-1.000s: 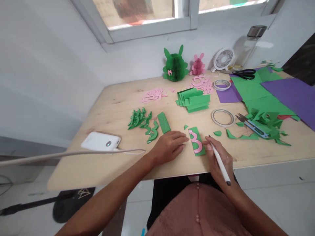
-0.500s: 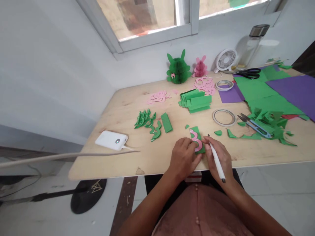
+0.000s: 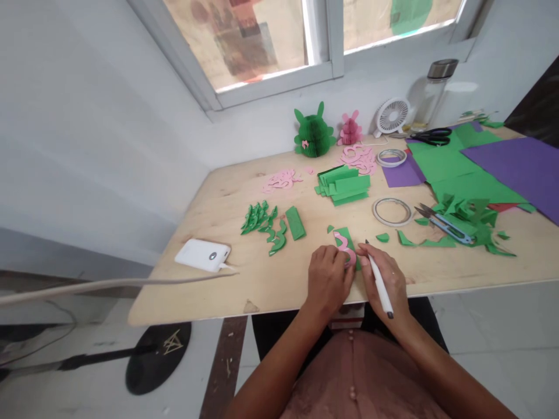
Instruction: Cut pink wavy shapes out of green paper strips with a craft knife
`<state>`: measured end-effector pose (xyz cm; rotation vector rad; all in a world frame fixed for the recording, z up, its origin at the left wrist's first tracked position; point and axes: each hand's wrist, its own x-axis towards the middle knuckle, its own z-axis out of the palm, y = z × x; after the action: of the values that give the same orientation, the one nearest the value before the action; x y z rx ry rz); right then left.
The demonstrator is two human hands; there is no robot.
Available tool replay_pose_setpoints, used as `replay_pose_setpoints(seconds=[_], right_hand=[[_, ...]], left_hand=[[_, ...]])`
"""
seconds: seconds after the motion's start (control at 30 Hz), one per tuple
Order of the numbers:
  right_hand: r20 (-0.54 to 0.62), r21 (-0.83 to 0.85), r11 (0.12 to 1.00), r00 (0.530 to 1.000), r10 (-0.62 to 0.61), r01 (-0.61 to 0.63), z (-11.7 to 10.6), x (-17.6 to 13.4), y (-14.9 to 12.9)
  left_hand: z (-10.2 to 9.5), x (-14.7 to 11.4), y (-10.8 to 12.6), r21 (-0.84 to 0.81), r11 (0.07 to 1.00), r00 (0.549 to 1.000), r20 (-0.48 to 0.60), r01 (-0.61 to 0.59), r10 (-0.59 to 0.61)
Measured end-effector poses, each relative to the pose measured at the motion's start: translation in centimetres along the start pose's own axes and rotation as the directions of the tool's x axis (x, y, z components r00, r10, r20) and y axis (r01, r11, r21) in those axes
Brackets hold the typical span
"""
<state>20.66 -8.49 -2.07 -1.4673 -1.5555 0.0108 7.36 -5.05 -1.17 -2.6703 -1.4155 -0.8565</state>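
A pink wavy paper cutout (image 3: 343,247) lies on a small green paper strip (image 3: 342,231) near the table's front edge. My left hand (image 3: 328,278) has its fingers curled and pressed on the cutout's lower part, covering some of it and the strip. In my right hand (image 3: 388,279) is a white pen (image 3: 379,285), its dark tip pointing up and away beside the strip, apart from the paper. The right fingertips reach the cutout's right edge. Left of the hands are a folded green piece (image 3: 294,223) and green scalloped cutouts (image 3: 259,218).
Scissors with light blue handles (image 3: 448,224), green scraps (image 3: 467,215) and a tape roll (image 3: 392,211) lie to the right. Stacked green strips (image 3: 345,185) sit behind. A white power bank (image 3: 202,254) with a cable is at left. Paper animals (image 3: 315,137) and a fan (image 3: 392,116) stand at the back.
The camera view has tilted up slightly and shifted. My left hand's fingers have drawn closer together on the cutout. The right hand keeps hold of the pen, its tip still off the paper.
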Motion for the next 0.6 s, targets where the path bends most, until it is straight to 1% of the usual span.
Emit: replay_pose_setpoints(seconds=[0.2,0.43,0.6], right_hand=[[0.017,0.012,1.0,1.0,-0.008,0.008,0.05,0.07,0.14],[0.081,-0.085,0.992,0.993,-0.089,0.095,0.08,0.36,0.12],[0.108,-0.088,0.991,0.99,-0.088,0.098,0.07,0.37,0.02]], left_hand=[[0.26,0.25,-0.04,0.063,0.998,1.0,-0.005,0.005,-0.005],[0.1,0.36,-0.2,0.098,0.995,1.0,-0.001,0.026,-0.026],[-0.33,0.16,-0.93,0.116,0.991,0.998,-0.003,0.066,-0.066]])
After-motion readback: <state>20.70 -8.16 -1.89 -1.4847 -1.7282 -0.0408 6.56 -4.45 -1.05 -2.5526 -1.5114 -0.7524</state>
